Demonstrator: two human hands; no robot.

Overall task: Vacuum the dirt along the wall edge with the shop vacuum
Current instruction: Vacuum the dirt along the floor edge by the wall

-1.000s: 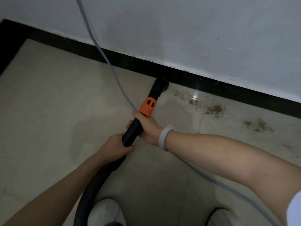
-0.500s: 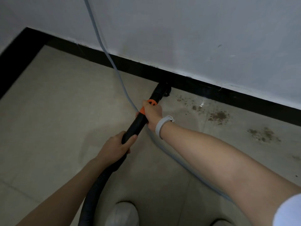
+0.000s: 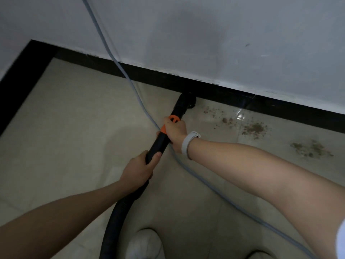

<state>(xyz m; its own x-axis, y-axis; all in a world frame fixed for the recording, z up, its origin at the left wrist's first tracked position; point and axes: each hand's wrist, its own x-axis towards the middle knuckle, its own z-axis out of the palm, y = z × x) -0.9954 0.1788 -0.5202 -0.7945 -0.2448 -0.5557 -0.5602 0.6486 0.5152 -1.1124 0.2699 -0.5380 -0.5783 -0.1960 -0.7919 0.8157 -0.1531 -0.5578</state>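
A black vacuum wand (image 3: 158,144) with an orange collar (image 3: 172,119) slants across the beige floor tiles to its nozzle (image 3: 187,101), which rests against the black baseboard (image 3: 280,105). My right hand (image 3: 175,130) grips the wand at the orange collar. Lower down, my left hand (image 3: 139,170) grips the wand where it joins the black ribbed hose (image 3: 115,217). Brown dirt patches (image 3: 253,128) lie along the baseboard to the right of the nozzle, with another patch (image 3: 310,148) farther right.
A grey power cord (image 3: 119,68) hangs down the white wall (image 3: 205,34) and trails across the floor under my right arm. The room corner (image 3: 33,43) is at the upper left. My white shoe (image 3: 143,243) is at the bottom.
My right hand slid up the wand from below the orange collar onto it. My view shifted, so the room corner now shows at the left; the nozzle stays at the baseboard.
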